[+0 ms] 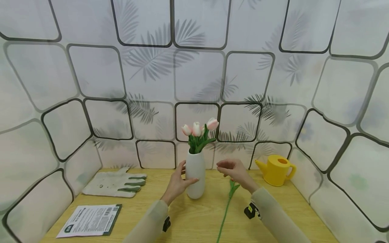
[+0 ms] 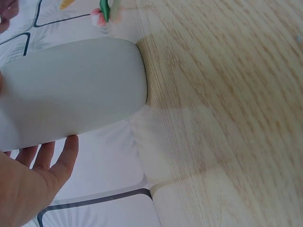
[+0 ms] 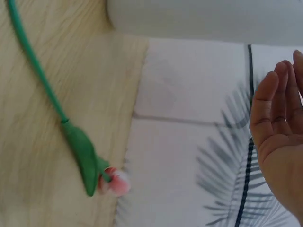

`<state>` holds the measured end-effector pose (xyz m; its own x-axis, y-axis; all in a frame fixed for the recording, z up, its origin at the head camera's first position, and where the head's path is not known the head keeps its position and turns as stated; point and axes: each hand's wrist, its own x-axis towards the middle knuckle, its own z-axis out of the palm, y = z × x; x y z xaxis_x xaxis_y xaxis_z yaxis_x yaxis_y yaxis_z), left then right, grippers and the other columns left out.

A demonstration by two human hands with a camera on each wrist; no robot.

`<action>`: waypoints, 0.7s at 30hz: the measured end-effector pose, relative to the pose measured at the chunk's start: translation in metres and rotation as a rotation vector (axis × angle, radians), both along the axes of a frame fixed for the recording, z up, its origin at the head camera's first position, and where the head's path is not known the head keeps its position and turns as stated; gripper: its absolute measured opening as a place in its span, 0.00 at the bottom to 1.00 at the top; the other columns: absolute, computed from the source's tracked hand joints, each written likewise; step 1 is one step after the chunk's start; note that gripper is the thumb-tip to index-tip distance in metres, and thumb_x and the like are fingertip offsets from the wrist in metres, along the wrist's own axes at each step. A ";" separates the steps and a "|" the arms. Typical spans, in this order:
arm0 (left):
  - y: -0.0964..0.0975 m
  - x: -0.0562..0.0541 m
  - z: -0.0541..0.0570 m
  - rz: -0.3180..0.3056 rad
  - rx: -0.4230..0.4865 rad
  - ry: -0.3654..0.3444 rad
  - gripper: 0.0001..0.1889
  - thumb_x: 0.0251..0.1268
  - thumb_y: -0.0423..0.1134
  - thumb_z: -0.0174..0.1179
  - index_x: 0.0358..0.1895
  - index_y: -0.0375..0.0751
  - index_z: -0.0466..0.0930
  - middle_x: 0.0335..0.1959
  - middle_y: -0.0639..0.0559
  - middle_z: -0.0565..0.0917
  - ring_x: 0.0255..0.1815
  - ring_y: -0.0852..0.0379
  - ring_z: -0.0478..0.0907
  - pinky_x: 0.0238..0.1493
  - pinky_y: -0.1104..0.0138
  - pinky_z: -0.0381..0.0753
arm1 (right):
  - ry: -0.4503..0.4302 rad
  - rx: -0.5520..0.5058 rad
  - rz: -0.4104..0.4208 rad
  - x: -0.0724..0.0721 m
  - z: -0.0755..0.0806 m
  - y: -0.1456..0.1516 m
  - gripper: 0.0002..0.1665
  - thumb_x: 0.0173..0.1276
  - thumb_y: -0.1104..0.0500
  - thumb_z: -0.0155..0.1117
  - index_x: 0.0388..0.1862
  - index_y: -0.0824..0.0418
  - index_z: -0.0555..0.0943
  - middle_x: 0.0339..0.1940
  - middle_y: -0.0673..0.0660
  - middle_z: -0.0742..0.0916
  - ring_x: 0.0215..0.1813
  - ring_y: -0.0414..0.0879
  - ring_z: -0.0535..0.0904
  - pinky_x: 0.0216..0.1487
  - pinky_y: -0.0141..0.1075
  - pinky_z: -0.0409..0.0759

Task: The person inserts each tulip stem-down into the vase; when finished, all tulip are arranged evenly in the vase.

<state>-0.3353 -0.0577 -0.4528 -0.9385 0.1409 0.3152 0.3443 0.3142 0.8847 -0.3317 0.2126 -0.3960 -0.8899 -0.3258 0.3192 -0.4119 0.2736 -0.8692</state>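
A white vase (image 1: 195,173) stands upright on the wooden table, with several pink-and-white tulips (image 1: 197,130) and their green leaves rising from its mouth. My left hand (image 1: 176,184) holds the vase from the left, thumb across its front and fingers around the far side. In the left wrist view, fingertips (image 2: 71,142) touch the smooth vase wall. Right of the vase, my right hand (image 1: 235,170) hovers with loosely bent fingers and nothing in them. Below it lies a single tulip (image 3: 83,153) with a long green stem; its bloom is mostly hidden by the hand in the head view.
A yellow watering can (image 1: 275,172) stands at the back right. To the left lie white-and-green work gloves (image 1: 113,184) and a printed sheet (image 1: 89,221) on a dark backing. Patterned curtain walls (image 1: 197,74) enclose the table at the back and sides.
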 end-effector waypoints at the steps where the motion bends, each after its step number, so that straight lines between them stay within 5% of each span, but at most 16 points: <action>1: 0.000 0.000 0.000 -0.001 0.001 -0.002 0.47 0.52 0.51 0.75 0.74 0.49 0.58 0.66 0.38 0.72 0.63 0.38 0.73 0.53 0.46 0.81 | -0.017 0.016 0.002 -0.001 -0.004 0.003 0.17 0.68 0.58 0.67 0.51 0.67 0.83 0.45 0.64 0.88 0.40 0.44 0.84 0.38 0.37 0.85; 14: 0.001 0.000 -0.001 -0.004 -0.014 0.008 0.49 0.52 0.53 0.74 0.75 0.48 0.57 0.66 0.39 0.72 0.63 0.39 0.74 0.52 0.47 0.81 | -0.128 0.158 0.031 -0.003 -0.055 0.049 0.21 0.69 0.57 0.66 0.55 0.68 0.81 0.50 0.65 0.87 0.43 0.42 0.84 0.42 0.46 0.86; 21: -0.001 -0.001 -0.002 0.004 -0.012 -0.007 0.49 0.51 0.53 0.75 0.75 0.50 0.57 0.66 0.40 0.72 0.63 0.40 0.74 0.54 0.46 0.81 | -0.149 0.246 0.099 -0.004 -0.078 0.059 0.20 0.67 0.62 0.67 0.52 0.74 0.81 0.46 0.72 0.86 0.40 0.45 0.84 0.37 0.41 0.86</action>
